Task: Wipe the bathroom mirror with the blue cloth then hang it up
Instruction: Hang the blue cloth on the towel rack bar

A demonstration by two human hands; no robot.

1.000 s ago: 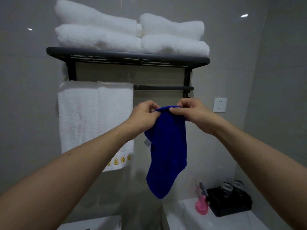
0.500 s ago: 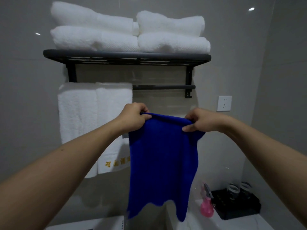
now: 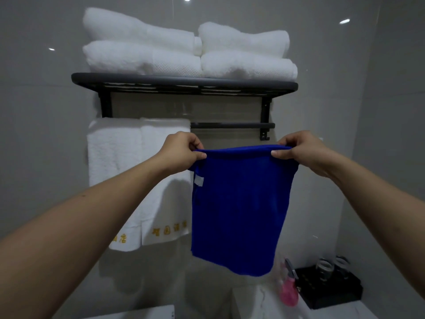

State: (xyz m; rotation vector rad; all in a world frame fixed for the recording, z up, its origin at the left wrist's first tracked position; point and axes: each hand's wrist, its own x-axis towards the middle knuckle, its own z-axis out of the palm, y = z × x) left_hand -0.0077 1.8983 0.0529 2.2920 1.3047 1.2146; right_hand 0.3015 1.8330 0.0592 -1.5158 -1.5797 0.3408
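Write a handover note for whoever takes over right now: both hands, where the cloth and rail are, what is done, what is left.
Left hand: pinches the blue cloth's top left corner.
Right hand: pinches the top right corner.
Cloth: spread flat between the hands, hanging free, just below and in front of the black rail.
Rail: its left part carries a white towel; the bare stretch to the right sits above the cloth.
Done: the cloth is opened out and brought to the rack. The mirror is not in view, so wiping cannot be confirmed.
Left: lift the top edge over the bare rail, drape it, let go.
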